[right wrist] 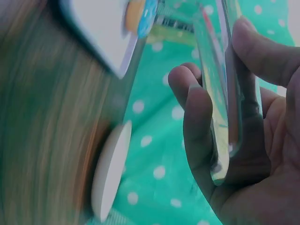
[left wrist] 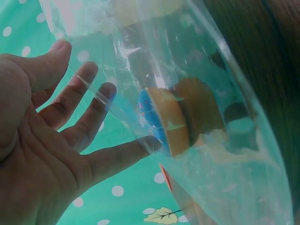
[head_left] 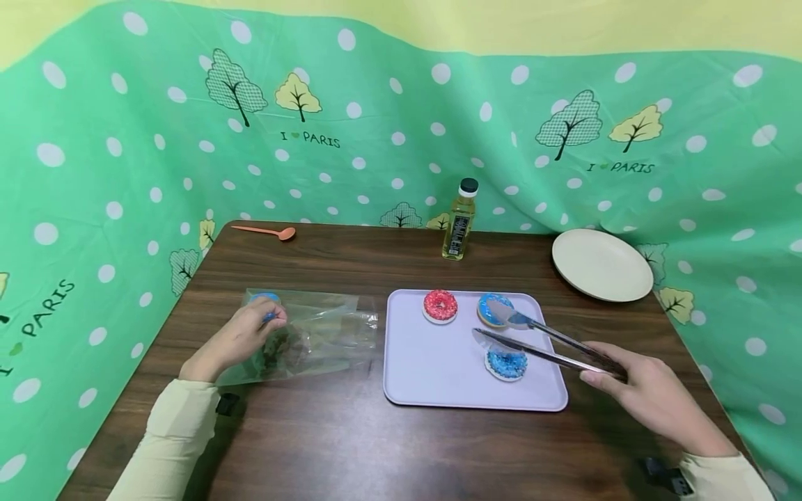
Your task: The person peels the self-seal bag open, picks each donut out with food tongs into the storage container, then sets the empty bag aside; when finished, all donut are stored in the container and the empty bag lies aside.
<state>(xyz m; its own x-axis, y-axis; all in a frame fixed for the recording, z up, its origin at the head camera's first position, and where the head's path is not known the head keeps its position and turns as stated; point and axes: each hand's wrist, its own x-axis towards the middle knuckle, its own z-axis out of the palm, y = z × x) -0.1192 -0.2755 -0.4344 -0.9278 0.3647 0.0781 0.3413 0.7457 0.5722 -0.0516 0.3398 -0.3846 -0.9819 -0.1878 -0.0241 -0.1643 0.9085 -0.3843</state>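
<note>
My left hand (head_left: pixel 241 332) is at the near left end of a clear plastic bag (head_left: pixel 328 334). In the left wrist view, its fingers are spread and touch the film beside a blue-iced donut (left wrist: pixel 171 123) inside the bag. My right hand (head_left: pixel 654 390) grips metal tongs (head_left: pixel 560 358) by the handle end, their arms apart. The tong tips hover over the right half of a pale lilac tray (head_left: pixel 426 379). One tip overlaps a blue donut (head_left: pixel 489 311) at the back; the other is just above a blue-sprinkled donut (head_left: pixel 506 364). A red donut (head_left: pixel 440 306) lies at the tray's back.
An oil bottle (head_left: pixel 460 219) stands behind the tray. A cream plate (head_left: pixel 601 264) is at the back right, and an orange spoon (head_left: pixel 269 232) lies at the back left. Polka-dot cloth (head_left: pixel 401 104) hangs along the table's back edge.
</note>
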